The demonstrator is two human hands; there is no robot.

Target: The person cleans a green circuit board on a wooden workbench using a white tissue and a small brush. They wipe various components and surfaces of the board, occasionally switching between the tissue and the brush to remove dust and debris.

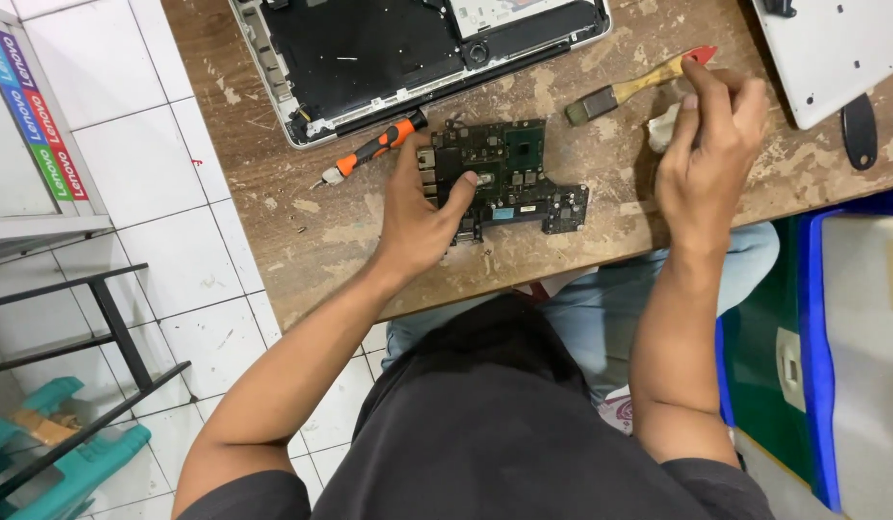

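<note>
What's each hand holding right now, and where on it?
The left hand presses the green circuit board flat at its left edge. The right hand pinches something small and whitish; what it is cannot be told.

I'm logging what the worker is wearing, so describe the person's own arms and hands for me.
Both arms are bare from the short dark grey sleeves of a T-shirt down. The left hand and the right hand wear no gloves. No watch, ring or wristband shows on either.
</note>
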